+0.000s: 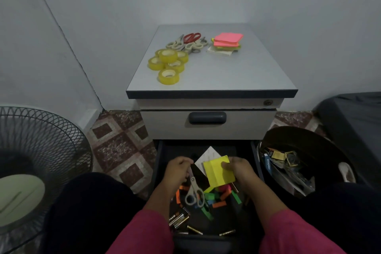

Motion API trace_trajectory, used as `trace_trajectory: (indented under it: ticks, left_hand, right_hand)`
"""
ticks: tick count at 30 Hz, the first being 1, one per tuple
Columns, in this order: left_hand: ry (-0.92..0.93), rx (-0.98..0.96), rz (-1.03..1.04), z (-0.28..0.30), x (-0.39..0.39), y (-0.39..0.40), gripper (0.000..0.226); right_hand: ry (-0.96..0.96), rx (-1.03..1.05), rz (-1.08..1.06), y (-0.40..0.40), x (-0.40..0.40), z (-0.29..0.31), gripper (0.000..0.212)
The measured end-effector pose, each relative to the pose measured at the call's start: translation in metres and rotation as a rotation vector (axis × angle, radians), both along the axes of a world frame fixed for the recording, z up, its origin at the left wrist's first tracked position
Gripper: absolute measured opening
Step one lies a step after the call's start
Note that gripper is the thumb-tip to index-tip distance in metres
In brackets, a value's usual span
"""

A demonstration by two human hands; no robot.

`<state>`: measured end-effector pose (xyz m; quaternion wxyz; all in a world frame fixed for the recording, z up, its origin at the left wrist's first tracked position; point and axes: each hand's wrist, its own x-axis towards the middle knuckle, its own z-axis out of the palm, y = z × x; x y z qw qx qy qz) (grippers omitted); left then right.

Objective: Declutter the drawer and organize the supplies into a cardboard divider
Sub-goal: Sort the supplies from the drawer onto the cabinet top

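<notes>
Two things are in my hands at once, low in the middle of the frame over the open dark drawer (162,163). My right hand (237,171) pinches a square pad of yellow sticky notes (216,173), thumb on its top face near the upper right corner and fingers beneath. My left hand (179,169) is curled round the blades of a small pair of scissors with pale grey handles (193,192), so the loops hang down toward me.

I judge the pad light and soft: a loose sheet along its left edge is already folding up, so it wants holding flat across the whole stack, near the glued edge, or the sheets will fan. The scissors are stiff and heavier for their size. I cannot see whether the tips are covered by my fingers, so a grip at the pivot or the loops would be safer.

Below them in the drawer lie scattered strips of coloured paper flags (218,196), flimsy and best swept together, and loose cylindrical batteries (178,218) at the lower left, smooth and likely to roll.

At upper centre, the grey desk (226,72) on top of the cabinet carries yellow tape rolls (168,64), a heap of scissors (187,43) and a stack of pink and green sticky pads (226,44), where I expect these two belong. No cardboard divider is in view. A round dark bin (321,140) of discards stands at the right.
</notes>
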<state>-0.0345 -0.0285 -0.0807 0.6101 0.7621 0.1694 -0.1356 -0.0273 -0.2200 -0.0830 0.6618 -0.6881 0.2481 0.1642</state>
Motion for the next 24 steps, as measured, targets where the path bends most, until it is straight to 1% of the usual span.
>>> trace_trajectory:
  ticks: [4,9,12,14,16,17,18,19,20,22,24]
  left_hand:
    - [-0.104,-0.075,0.151,0.031,0.003,0.004,0.019]
    - [-0.272,-0.28,0.264,0.094,0.01,0.013,0.016]
    - [-0.351,-0.364,0.328,0.137,0.019,0.021,0.012]
    - [-0.398,-0.43,0.384,0.168,0.032,0.025,0.012]
    - [-0.453,-0.483,0.406,0.197,0.047,0.029,0.013]
    - [-0.479,-0.51,0.404,0.211,0.056,0.03,0.013]
    - [-0.499,-0.53,0.399,0.222,0.063,0.031,0.013]
    - [-0.517,-0.539,0.396,0.234,0.075,0.032,0.014]
    - [-0.526,-0.539,0.402,0.242,0.082,0.033,0.014]
    - [-0.533,-0.544,0.43,0.257,0.102,0.035,0.014]
    - [-0.516,-0.559,0.473,0.266,0.124,0.036,0.011]
  right_hand:
    - [-0.113,0.088,0.02,-0.003,-0.007,0.038,0.019]
    - [-0.288,0.226,-0.035,-0.008,-0.009,0.096,0.004]
    - [-0.415,0.295,-0.054,-0.008,-0.003,0.131,0.011]
    - [-0.477,0.344,-0.032,-0.004,0.006,0.161,0.009]
    - [-0.505,0.382,-0.027,-0.001,0.021,0.188,0.036]
    - [-0.514,0.403,-0.044,0.0,0.03,0.201,0.041]
    - [-0.521,0.416,-0.061,-0.001,0.041,0.212,0.032]
    - [-0.524,0.427,-0.081,-0.002,0.054,0.225,0.017]
    - [-0.524,0.443,-0.112,-0.003,0.064,0.236,0.006]
    - [-0.539,0.439,-0.194,-0.008,0.094,0.255,0.009]
    - [-0.56,0.389,-0.252,-0.01,0.127,0.265,0.006]
